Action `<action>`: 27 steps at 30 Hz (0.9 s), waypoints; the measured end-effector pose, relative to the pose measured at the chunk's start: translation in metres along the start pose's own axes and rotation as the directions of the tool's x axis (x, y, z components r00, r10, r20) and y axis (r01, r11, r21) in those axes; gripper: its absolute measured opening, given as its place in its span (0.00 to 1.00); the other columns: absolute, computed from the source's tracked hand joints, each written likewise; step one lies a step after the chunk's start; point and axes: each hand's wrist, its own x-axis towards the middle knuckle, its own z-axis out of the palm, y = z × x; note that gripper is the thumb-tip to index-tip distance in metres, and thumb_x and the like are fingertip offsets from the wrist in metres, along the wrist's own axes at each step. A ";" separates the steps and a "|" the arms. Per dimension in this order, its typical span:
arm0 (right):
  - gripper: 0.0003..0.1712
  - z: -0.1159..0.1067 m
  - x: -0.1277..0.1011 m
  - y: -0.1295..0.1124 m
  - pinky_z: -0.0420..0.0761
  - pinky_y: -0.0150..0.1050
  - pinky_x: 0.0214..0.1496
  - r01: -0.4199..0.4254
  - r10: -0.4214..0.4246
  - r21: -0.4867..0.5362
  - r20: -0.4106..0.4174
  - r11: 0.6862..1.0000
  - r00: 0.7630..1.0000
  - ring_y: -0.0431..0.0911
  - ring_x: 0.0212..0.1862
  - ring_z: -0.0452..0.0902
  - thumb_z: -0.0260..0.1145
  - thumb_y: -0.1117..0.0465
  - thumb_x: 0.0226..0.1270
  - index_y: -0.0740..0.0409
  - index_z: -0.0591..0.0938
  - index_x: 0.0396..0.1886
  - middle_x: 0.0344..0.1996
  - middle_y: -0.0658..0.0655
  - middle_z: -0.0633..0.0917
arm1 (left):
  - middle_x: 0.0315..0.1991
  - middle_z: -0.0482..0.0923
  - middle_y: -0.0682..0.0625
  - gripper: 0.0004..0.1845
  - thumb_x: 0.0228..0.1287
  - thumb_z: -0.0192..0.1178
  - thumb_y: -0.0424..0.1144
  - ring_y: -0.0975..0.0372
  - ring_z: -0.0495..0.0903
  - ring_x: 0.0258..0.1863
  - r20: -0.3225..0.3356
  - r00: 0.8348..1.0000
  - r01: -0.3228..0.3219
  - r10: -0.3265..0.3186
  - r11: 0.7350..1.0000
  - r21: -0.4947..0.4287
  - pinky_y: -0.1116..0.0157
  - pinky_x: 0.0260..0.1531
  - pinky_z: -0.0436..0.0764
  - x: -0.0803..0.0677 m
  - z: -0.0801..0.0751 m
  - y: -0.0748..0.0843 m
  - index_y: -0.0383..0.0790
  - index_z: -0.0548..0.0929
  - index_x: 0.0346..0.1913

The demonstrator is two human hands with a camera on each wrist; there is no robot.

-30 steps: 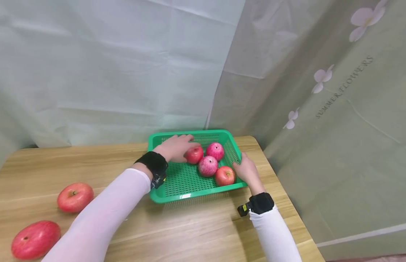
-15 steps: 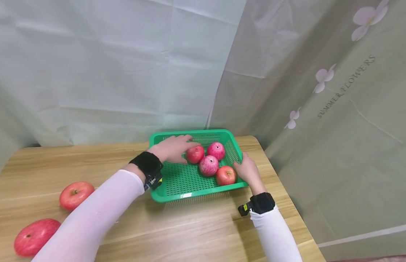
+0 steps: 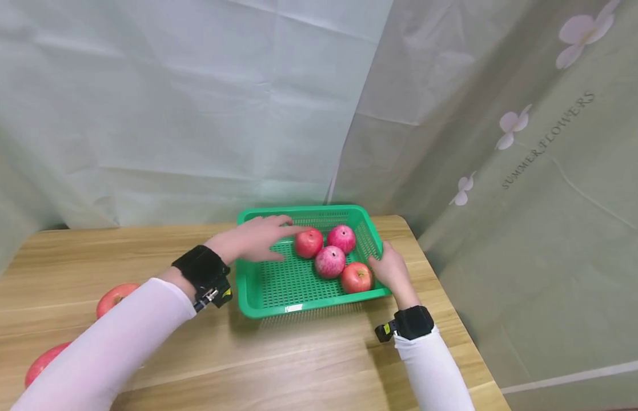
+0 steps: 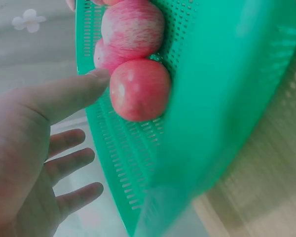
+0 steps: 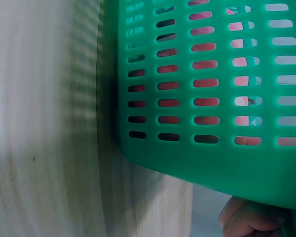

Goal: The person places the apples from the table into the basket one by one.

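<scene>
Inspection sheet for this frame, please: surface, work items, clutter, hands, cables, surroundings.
Surface: wooden table, light grain.
Work items: green perforated basket at the far right of the table, with four red apples clustered on its right side.
Clutter: two more red apples on the table at left, partly hidden by the left sleeve.
Hands: left hand open over the basket, fingertips at the nearest apple in it; right hand holds the basket's right rim. Black wrist bands on both.
Cables: nothing seen.
Surroundings: pale cloth backdrop; green curtain with flower print at right.
</scene>
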 end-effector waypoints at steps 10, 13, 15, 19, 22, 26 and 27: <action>0.31 0.001 0.000 0.002 0.81 0.61 0.57 -0.011 0.011 -0.006 0.001 1.000 1.000 0.63 0.58 0.80 0.63 0.55 0.79 0.68 0.69 0.72 0.58 0.70 0.83 | 0.74 0.69 0.31 0.38 0.68 0.76 0.44 0.37 0.72 0.71 -0.246 0.969 -0.011 0.013 1.000 0.012 0.35 0.66 0.74 -0.054 0.002 -0.014 0.43 0.74 0.78; 0.31 0.001 0.001 0.001 0.81 0.61 0.58 -0.005 0.005 -0.002 0.000 1.000 1.000 0.64 0.58 0.80 0.63 0.55 0.79 0.69 0.69 0.72 0.58 0.71 0.82 | 0.75 0.67 0.30 0.37 0.67 0.76 0.43 0.36 0.71 0.72 -0.278 0.961 -0.010 0.012 1.000 0.009 0.34 0.67 0.72 -0.075 0.004 -0.017 0.42 0.75 0.77; 0.31 0.001 0.002 0.000 0.81 0.62 0.58 0.001 -0.001 -0.003 -0.003 1.000 1.000 0.64 0.59 0.80 0.63 0.55 0.79 0.69 0.69 0.72 0.59 0.71 0.82 | 0.76 0.65 0.30 0.37 0.67 0.76 0.42 0.36 0.69 0.73 -0.285 0.959 0.001 0.000 1.000 0.004 0.34 0.68 0.70 -0.089 0.005 -0.020 0.42 0.75 0.76; 0.32 0.001 0.003 -0.002 0.81 0.62 0.57 -0.001 0.001 -0.008 0.010 1.000 1.000 0.64 0.59 0.80 0.63 0.55 0.79 0.68 0.68 0.73 0.59 0.71 0.82 | 0.77 0.64 0.32 0.39 0.66 0.77 0.42 0.36 0.70 0.72 -0.304 0.952 0.023 -0.027 1.000 -0.017 0.33 0.66 0.73 -0.112 0.006 -0.028 0.43 0.74 0.78; 0.32 0.001 0.003 -0.002 0.81 0.61 0.58 -0.007 0.007 -0.011 0.012 1.000 1.000 0.64 0.58 0.80 0.63 0.55 0.79 0.68 0.68 0.74 0.59 0.71 0.82 | 0.76 0.65 0.32 0.40 0.66 0.77 0.42 0.36 0.73 0.69 -0.332 0.943 0.019 -0.023 1.000 -0.015 0.33 0.63 0.75 -0.124 0.007 -0.034 0.42 0.72 0.78; 0.33 0.000 0.002 -0.001 0.80 0.61 0.59 -0.011 0.011 -0.017 0.006 1.000 1.000 0.64 0.59 0.80 0.63 0.55 0.80 0.69 0.67 0.74 0.60 0.71 0.82 | 0.74 0.67 0.31 0.40 0.65 0.77 0.41 0.34 0.74 0.66 -0.346 0.938 0.015 -0.014 1.000 0.002 0.32 0.61 0.75 -0.137 0.008 -0.042 0.42 0.72 0.78; 0.33 0.000 0.002 -0.001 0.80 0.61 0.59 -0.012 0.012 -0.017 0.004 1.000 1.000 0.64 0.60 0.79 0.63 0.55 0.80 0.69 0.67 0.74 0.60 0.71 0.82 | 0.73 0.68 0.31 0.40 0.65 0.77 0.42 0.34 0.74 0.66 -0.345 0.938 0.018 -0.016 1.000 0.004 0.32 0.61 0.75 -0.139 0.008 -0.044 0.42 0.73 0.78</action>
